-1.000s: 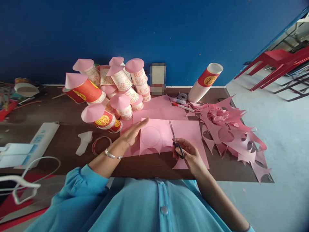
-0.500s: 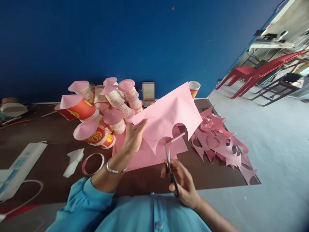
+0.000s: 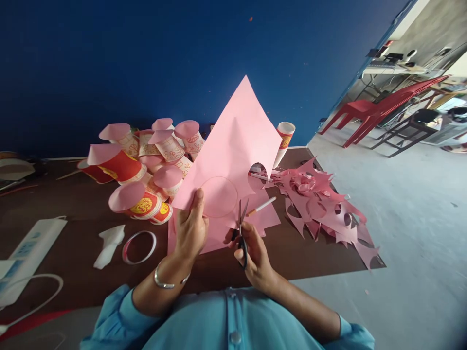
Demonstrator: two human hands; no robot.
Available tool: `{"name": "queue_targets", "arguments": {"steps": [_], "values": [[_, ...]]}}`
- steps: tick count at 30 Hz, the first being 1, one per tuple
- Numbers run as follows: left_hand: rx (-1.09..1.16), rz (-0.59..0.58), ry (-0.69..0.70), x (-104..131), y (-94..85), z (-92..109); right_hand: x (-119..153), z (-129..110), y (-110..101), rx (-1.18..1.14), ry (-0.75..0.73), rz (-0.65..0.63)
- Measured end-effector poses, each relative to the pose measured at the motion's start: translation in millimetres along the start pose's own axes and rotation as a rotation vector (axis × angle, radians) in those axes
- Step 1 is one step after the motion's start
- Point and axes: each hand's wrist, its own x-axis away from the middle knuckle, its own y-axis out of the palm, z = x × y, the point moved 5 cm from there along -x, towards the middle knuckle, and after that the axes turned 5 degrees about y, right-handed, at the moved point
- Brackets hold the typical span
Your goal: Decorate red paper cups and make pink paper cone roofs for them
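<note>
Left hand (image 3: 191, 231) pinches pink sheet (image 3: 233, 146) mid-view, thumb on top. Right hand (image 3: 257, 255) is closed round scissors (image 3: 241, 225), 6 o'clock, blades parted. Notch (image 3: 258, 170) at 4 o'clock is cut; drawn circle (image 3: 219, 197) at 7 looks uncut, lower rim unclear.

Blue wall (image 3: 146, 63); grey floor (image 3: 419, 233); brown table (image 3: 80, 204); red chair (image 3: 359, 106), right; dark stool (image 3: 426, 115) beside

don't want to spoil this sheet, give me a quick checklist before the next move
1. Left hand gripping the pink sheet: ok
2. Right hand holding the scissors: ok
3. Scissors open: ok
4. Left thumb well away from the drawn circle: not ok, right by its left edge
5. Scissors touching the pink sheet: cannot tell, they overlap in view
6. Pen out of both hands: ok
</note>
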Motion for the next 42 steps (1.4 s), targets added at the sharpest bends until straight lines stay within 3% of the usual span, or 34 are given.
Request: {"name": "queue_targets", "arguments": {"steps": [11,18,27,35,42], "values": [[-0.064,0.105,0.003,16,-0.8,-4,-10,-1,4,-0.042,0.05,0.002],[0.1,0.051,-0.148,31,-0.3,-27,-10,0,5,-0.065,0.101,0.004],[0.333,0.001,-0.279,9,-1.1,4,-9,3,7,-0.115,0.159,-0.003],[0.09,0.111,-0.111,24,1.5,-11,-9,1,7,-0.11,0.084,0.03],[0.058,0.184,-0.123,26,4.2,-9,-9,-2,8,-0.11,0.038,0.054]]}}
